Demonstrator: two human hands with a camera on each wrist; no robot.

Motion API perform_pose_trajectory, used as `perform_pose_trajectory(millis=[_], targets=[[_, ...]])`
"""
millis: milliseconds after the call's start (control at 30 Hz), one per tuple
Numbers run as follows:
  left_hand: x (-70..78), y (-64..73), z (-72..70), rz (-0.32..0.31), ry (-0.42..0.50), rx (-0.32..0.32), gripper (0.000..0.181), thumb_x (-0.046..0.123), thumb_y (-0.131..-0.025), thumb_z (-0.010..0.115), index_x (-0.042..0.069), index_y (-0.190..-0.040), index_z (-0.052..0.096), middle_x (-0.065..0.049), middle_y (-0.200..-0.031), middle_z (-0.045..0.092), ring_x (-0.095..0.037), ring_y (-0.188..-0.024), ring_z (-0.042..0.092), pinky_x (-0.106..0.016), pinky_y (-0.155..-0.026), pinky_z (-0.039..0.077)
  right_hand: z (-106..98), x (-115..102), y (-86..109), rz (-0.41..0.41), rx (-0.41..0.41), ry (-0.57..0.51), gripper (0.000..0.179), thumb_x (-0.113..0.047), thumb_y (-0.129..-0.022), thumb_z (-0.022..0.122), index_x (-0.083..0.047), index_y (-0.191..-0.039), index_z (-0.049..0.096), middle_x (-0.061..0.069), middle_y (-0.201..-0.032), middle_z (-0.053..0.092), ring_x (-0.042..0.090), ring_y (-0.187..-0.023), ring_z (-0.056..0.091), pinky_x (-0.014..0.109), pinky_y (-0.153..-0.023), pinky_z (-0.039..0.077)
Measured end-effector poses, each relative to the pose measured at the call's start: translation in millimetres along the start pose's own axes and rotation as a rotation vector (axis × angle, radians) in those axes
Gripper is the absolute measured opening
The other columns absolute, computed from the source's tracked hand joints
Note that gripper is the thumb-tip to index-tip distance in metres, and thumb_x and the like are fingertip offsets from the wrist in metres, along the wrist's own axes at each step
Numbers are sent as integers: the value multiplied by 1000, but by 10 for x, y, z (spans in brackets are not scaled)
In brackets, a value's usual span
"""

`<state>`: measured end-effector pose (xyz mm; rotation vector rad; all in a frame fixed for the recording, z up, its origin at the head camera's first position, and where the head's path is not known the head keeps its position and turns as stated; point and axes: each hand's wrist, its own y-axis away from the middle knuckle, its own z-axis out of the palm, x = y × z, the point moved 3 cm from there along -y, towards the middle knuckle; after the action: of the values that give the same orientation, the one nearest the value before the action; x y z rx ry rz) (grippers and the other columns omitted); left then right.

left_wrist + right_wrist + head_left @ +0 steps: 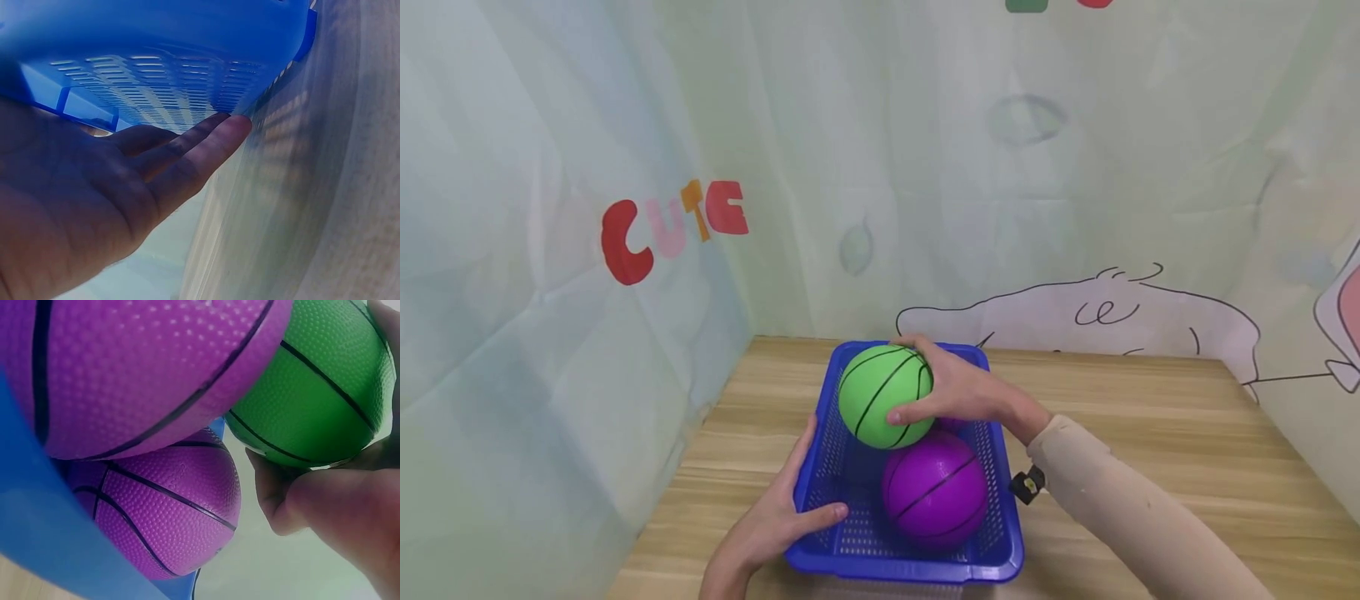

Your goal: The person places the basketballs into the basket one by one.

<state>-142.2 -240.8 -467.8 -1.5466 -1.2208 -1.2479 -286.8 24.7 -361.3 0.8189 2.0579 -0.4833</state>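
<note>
My right hand (pixel 951 387) grips a green ball (pixel 880 404) with black seam lines, thumb on the near side and fingers over the far side. The ball is over the far left part of a blue plastic basket (pixel 906 569). A purple ball (pixel 936 493) lies in the basket's near right part. Behind it a second purple ball (pixel 165 512) is mostly hidden in the head view. At the basket's left side is my left hand (pixel 775 512), thumb over the rim. In the left wrist view its straight fingers (pixel 200 153) lie along the slotted outer wall.
The basket stands on a wood-grain table (pixel 1120 467). Printed cloth (pixel 820 167) hangs behind and to the left, with coloured letters and a line-drawn figure. A small black device (pixel 1028 485) is at the right wrist, beside the basket's right rim.
</note>
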Motion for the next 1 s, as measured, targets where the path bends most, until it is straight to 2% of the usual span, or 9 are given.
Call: perform_pose_trajectory(millis=[233, 533, 800, 1000], targets=[[25, -17, 6, 4, -1, 1, 129, 20, -95, 88, 27, -180, -8, -26, -185, 6, -49, -151, 50, -67, -129, 32, -17, 14, -1, -28, -17, 48, 104, -47, -84, 96, -22, -166, 37, 12, -152, 58, 27, -130, 67, 49, -110, 58], [32, -64, 13, 21, 3, 5, 133, 17, -94, 89, 29, -179, -11, -24, -185, 2, -48, -149, 53, -66, -128, 35, -39, 15, -1, -97, -21, 159, 83, -28, -89, 95, 0, -154, 51, 18, -153, 63, 34, -141, 63, 54, -121, 51], [24, -23, -9, 5, -10, 7, 134, 20, -94, 90, 27, -179, -13, -29, -184, 6, -48, -145, 57, -67, -125, 39, -42, -5, 64, -93, -11, 198, 89, -33, -90, 92, 1, -160, 49, 19, -154, 62, 36, -141, 62, 57, -122, 49], [12, -2, 14, -21, 13, 8, 134, 19, -93, 90, 28, -179, -12, -27, -184, 8, -46, -143, 60, -64, -124, 42, -44, 53, 148, -90, -6, 208, 90, -35, -92, 91, -1, -163, 47, 18, -155, 63, 35, -143, 62, 58, -123, 48]])
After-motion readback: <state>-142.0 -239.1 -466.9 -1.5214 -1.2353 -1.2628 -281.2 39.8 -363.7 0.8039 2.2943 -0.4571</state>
